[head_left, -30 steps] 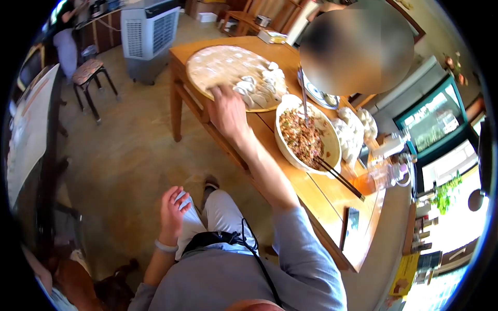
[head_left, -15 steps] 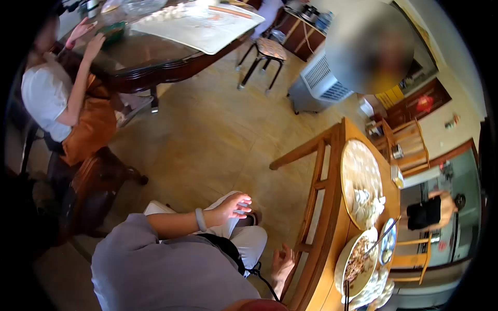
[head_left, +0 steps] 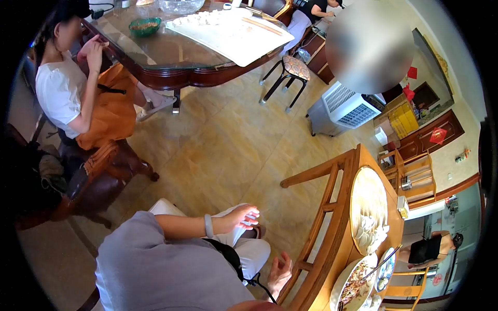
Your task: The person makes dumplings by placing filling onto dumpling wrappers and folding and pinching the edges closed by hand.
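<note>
So the wooden table has a round board on it with dumplings bunched at one end. A big bowl of filling sits just beside that, then a patterned plate, plus a small box by the edge. Over on the dark table there's a white board carrying a rolling pin, with a green bowl nearby.

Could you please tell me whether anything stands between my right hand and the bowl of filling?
Yes: the side rail and near edge of the table lie between your right hand and the bowl on it.
</note>
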`<state>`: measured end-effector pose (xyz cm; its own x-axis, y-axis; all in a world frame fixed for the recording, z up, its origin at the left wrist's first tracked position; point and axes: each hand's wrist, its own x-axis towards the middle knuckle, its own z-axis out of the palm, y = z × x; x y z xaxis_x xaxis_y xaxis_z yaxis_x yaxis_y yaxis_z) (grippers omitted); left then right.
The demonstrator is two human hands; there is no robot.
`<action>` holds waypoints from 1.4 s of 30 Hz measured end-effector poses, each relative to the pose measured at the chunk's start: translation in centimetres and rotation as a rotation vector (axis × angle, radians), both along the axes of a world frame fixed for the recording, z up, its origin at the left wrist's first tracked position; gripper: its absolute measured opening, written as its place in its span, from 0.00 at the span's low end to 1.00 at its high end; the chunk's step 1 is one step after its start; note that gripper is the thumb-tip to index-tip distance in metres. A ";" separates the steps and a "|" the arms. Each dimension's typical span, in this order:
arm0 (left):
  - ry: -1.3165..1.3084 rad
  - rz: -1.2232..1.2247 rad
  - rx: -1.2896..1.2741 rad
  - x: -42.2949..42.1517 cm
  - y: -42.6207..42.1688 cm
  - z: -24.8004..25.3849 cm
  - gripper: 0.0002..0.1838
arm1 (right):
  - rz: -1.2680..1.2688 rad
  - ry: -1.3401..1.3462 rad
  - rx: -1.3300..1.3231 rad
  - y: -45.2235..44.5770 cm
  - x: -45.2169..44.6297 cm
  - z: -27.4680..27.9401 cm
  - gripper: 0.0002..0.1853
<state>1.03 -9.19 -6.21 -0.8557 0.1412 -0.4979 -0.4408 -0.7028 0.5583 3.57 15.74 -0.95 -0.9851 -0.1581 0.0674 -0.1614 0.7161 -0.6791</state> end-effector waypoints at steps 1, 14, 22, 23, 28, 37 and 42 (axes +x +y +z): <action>0.001 -0.007 -0.006 0.0 -0.1 0.1 0.21 | -0.010 0.003 -0.033 0.2 0.1 -0.4 0.17; -0.014 -0.006 0.008 0.5 -0.3 0.6 0.19 | -0.048 -0.047 -0.027 0.4 1.1 -1.6 0.17; 0.005 0.014 0.021 0.5 0.0 0.0 0.19 | 0.001 -0.024 -0.032 0.4 1.0 -1.8 0.17; 0.006 0.016 0.016 0.4 -0.1 0.0 0.19 | -0.007 -0.009 -0.036 -0.1 0.9 -1.7 0.16; -0.054 -0.001 0.027 -0.1 0.3 -2.6 0.18 | -0.003 -0.013 -0.132 -0.8 1.0 -1.3 0.18; 0.264 0.121 0.033 -1.8 -5.1 -1.1 0.15 | -0.034 -0.409 -0.097 -0.9 -3.9 -4.5 0.22; 0.353 0.288 -0.067 -6.3 -11.0 -0.2 0.14 | 0.170 -0.075 -0.289 -5.6 -11.7 -5.2 0.15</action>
